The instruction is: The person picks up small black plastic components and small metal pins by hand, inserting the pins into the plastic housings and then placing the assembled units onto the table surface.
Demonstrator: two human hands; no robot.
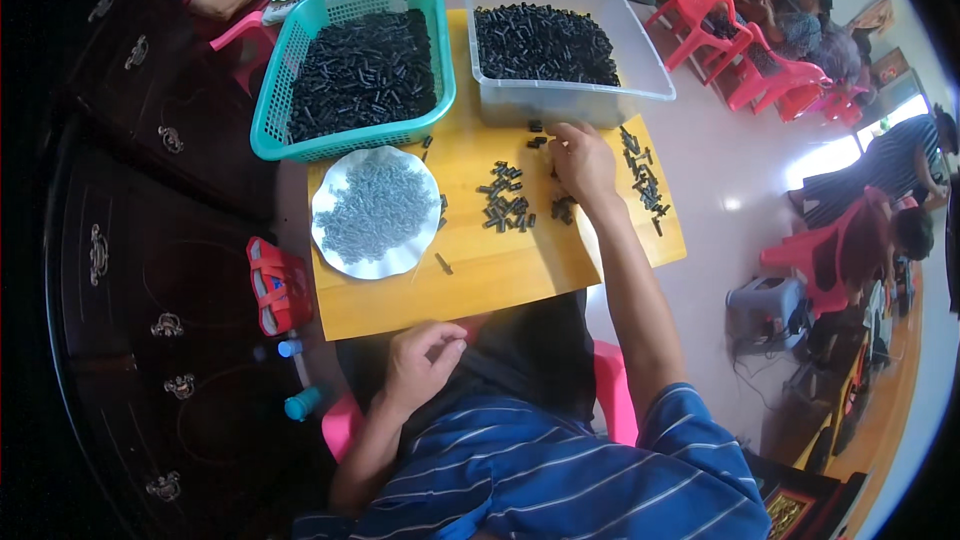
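Observation:
My right hand reaches over the yellow tabletop, its fingers curled together beside a few short black cylindrical pieces. What those fingers hold, if anything, is hidden. My left hand is closed near the table's front edge, above my lap, and anything in it is too small to make out. Left of the right hand lies a loose pile of black pieces; another pile lies to its right. A white scalloped plate is heaped with small clear pieces.
A green basket and a translucent bin, both full of black pieces, stand at the table's back. Dark drawers line the left side, with a red bag beside the table. Other people sit on pink chairs at the right.

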